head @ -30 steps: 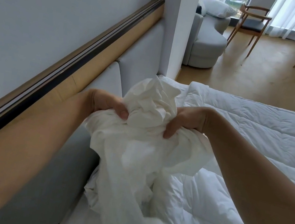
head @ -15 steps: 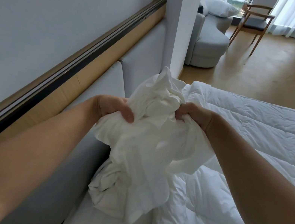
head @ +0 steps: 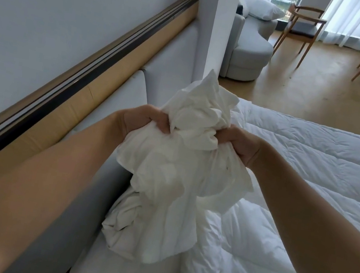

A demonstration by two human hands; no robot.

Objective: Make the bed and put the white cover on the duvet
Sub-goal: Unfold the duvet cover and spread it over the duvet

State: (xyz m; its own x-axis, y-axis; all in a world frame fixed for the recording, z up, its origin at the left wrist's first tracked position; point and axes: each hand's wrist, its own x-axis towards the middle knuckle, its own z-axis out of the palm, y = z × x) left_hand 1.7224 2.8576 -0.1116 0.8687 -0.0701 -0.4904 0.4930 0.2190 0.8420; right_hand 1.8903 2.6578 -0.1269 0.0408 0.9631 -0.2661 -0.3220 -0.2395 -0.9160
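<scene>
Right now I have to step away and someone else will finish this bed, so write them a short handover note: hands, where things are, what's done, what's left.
Left hand: grips the bunched white cover near its top.
Right hand: grips the same bunch from the other side.
White cover: crumpled, held up beside the padded headboard, its folds hanging down.
Duvet: bare, quilted, lying rumpled on the bed.
Done: cover in hand.
Left: find the cover's opening, get the duvet inside, smooth the bed.
</scene>
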